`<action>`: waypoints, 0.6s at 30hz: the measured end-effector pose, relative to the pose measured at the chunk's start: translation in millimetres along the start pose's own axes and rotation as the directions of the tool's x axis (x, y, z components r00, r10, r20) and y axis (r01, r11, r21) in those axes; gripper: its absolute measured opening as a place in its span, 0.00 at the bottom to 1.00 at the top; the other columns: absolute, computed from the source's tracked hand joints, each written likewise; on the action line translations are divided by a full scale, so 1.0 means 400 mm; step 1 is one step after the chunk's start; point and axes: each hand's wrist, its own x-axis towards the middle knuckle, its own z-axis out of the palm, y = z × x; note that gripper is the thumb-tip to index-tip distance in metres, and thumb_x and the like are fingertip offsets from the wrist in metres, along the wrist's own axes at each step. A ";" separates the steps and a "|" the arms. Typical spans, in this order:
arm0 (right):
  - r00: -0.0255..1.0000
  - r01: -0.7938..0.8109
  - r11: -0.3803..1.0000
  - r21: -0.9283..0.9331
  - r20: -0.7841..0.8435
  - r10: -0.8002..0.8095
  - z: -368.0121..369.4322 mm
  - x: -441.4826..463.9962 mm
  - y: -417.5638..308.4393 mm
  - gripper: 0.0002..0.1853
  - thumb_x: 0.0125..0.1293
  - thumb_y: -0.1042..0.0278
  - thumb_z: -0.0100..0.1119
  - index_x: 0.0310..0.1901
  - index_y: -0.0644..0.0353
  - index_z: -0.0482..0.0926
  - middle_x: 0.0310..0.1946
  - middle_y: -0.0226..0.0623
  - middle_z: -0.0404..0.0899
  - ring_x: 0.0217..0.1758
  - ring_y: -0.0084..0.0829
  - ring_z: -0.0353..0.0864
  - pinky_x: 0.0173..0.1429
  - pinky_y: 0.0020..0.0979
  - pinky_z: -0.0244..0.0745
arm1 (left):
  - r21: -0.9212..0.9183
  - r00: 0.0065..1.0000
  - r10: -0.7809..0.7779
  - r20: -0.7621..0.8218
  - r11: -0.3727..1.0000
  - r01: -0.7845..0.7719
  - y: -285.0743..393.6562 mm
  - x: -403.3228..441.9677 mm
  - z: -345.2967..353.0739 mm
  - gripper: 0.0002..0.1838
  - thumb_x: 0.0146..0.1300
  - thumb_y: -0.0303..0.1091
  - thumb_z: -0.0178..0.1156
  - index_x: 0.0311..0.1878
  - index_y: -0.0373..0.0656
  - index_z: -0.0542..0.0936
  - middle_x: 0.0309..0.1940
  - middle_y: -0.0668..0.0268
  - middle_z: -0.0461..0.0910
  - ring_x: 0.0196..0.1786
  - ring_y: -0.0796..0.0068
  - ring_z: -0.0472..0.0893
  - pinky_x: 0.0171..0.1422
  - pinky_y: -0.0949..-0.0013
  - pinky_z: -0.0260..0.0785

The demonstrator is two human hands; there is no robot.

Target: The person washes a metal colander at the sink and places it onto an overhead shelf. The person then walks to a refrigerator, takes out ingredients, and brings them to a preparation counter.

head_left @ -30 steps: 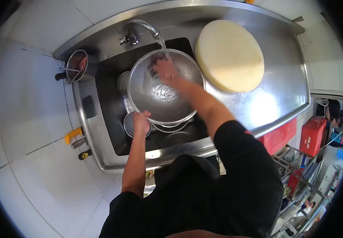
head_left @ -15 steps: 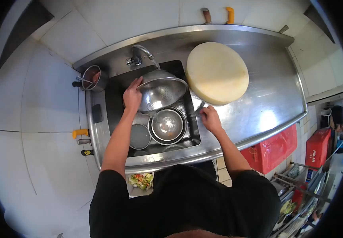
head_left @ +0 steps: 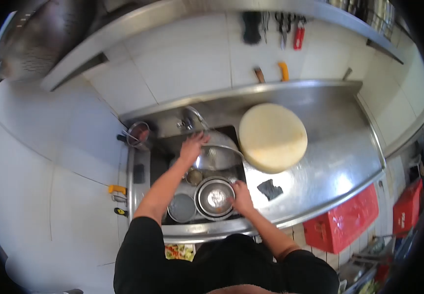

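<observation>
The large steel colander stands tilted in the back of the dark sink, under the faucet. My left hand rests on its upper left rim with fingers spread. Nearer to me, my right hand is at the right edge of the nested steel bowls, its fingers parted around the rim. Left of those bowls sits a round grey container. A small round metal cup lies between colander and bowls. On the counter right of the sink is a crumpled dark cloth.
A thick pale round block lies on the steel counter. A pot with utensils stands at the sink's left corner. Tools hang beneath a shelf. A red cooler is below the counter's front edge.
The colander has gone from level to tilted at the sink's back. My right hand has left it, set down the dark cloth and reached the bowls. The view has shifted, showing the shelf.
</observation>
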 end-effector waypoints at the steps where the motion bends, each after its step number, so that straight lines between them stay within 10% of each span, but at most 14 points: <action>1: 0.996 0.060 0.998 -0.008 0.064 -0.059 0.009 0.022 -0.041 0.34 0.44 0.62 0.71 0.55 0.59 0.70 0.55 0.49 0.67 0.59 0.48 0.66 0.63 0.44 0.61 | -0.099 0.988 -0.149 0.046 0.983 0.153 0.018 -0.008 -0.046 0.33 0.49 0.22 0.52 0.61 0.62 0.72 0.57 0.61 0.74 0.56 0.54 0.75 0.59 0.57 0.69; 4: 0.958 0.248 0.954 -0.167 0.188 -0.216 0.054 0.036 -0.112 0.44 0.42 0.51 0.73 0.62 0.56 0.65 0.59 0.51 0.63 0.62 0.50 0.64 0.66 0.51 0.57 | -0.129 0.837 -0.488 0.247 0.840 0.528 0.032 -0.013 -0.178 0.26 0.50 0.25 0.52 0.56 0.51 0.76 0.48 0.49 0.78 0.49 0.47 0.78 0.54 0.54 0.71; 8: 0.903 0.349 0.923 -0.162 0.321 -0.285 0.092 0.017 -0.079 0.24 0.46 0.55 0.68 0.46 0.55 0.78 0.46 0.38 0.76 0.55 0.37 0.72 0.67 0.52 0.55 | -0.065 0.678 -0.626 0.384 0.714 0.697 -0.062 -0.042 -0.217 0.20 0.54 0.32 0.53 0.50 0.38 0.78 0.41 0.43 0.79 0.44 0.48 0.80 0.49 0.53 0.72; 13: 0.861 0.502 0.865 0.009 -0.101 -0.499 -0.103 0.038 -0.101 0.10 0.48 0.61 0.66 0.27 0.57 0.82 0.23 0.38 0.78 0.33 0.38 0.80 0.44 0.39 0.70 | -0.391 0.584 -0.479 0.655 0.447 0.805 0.012 -0.036 -0.490 0.26 0.57 0.51 0.58 0.43 0.32 0.79 0.37 0.44 0.80 0.38 0.49 0.81 0.45 0.58 0.74; 15: 0.962 0.260 0.941 0.215 -0.142 -0.233 -0.174 0.046 -0.137 0.13 0.51 0.59 0.67 0.25 0.61 0.82 0.20 0.40 0.78 0.27 0.36 0.79 0.35 0.36 0.69 | -0.109 0.889 -0.393 0.237 0.898 0.426 -0.013 0.024 -0.672 0.27 0.58 0.51 0.60 0.48 0.35 0.78 0.41 0.55 0.82 0.39 0.65 0.82 0.42 0.63 0.74; 17: 0.982 0.125 0.891 0.436 -0.184 -0.048 -0.255 0.062 -0.166 0.17 0.53 0.56 0.70 0.24 0.65 0.81 0.16 0.43 0.76 0.18 0.28 0.75 0.25 0.31 0.65 | -0.324 0.842 -0.519 -0.143 0.829 0.456 0.089 0.054 -1.001 0.22 0.58 0.44 0.61 0.48 0.36 0.80 0.45 0.54 0.82 0.46 0.67 0.81 0.53 0.66 0.71; 18: 0.993 0.039 0.849 0.527 -0.116 0.026 -0.271 0.072 -0.136 0.16 0.51 0.60 0.71 0.25 0.67 0.81 0.14 0.43 0.74 0.18 0.21 0.71 0.26 0.29 0.66 | -0.125 0.794 -0.133 -0.593 0.990 0.072 0.057 0.068 -1.124 0.19 0.56 0.42 0.63 0.44 0.36 0.81 0.39 0.56 0.82 0.42 0.65 0.81 0.50 0.66 0.71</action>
